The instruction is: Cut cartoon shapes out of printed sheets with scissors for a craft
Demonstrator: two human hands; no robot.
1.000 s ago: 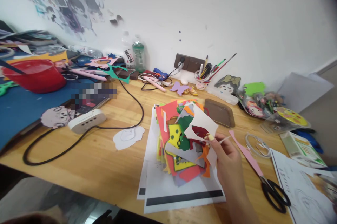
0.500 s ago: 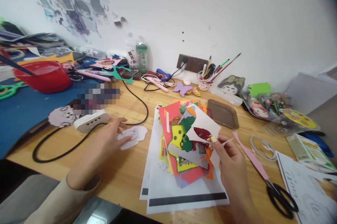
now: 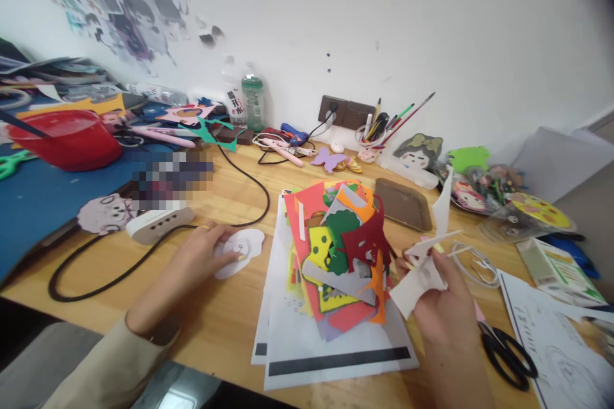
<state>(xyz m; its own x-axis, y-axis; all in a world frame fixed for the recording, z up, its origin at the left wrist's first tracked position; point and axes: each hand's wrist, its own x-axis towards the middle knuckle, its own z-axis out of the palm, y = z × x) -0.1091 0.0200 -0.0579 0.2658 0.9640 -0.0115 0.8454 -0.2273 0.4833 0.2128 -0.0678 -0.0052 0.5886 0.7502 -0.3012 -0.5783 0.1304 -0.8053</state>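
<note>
My left hand (image 3: 201, 255) rests on the wood table at the left, fingers apart, thumb lying on a white paper cutout (image 3: 253, 244) with faint drawn lines. The cutout lies flat. My right hand (image 3: 444, 294) is closed on a white paper scrap (image 3: 412, 287) with a cut-out, curling edge, held up right of the pile. Between the hands lies a pile of coloured paper scraps (image 3: 343, 223), with red, yellow, green, grey and orange pieces, on white printed sheets (image 3: 336, 367). A dark red scrap shows on top of it.
Black-handled scissors (image 3: 508, 354) lie at the right, by a coiled white cable (image 3: 474, 265) and a drawn sheet (image 3: 551, 332). A brown tray (image 3: 403, 204) sits behind the pile. At the left, a black cord (image 3: 86, 294) loops from a white power strip (image 3: 160, 223); a red bowl (image 3: 67, 140) stands beyond.
My right hand has moved right, lifting the white scrap off the pile and uncovering the dark red piece. My left hand stays at the cutout, which has turned slightly.
</note>
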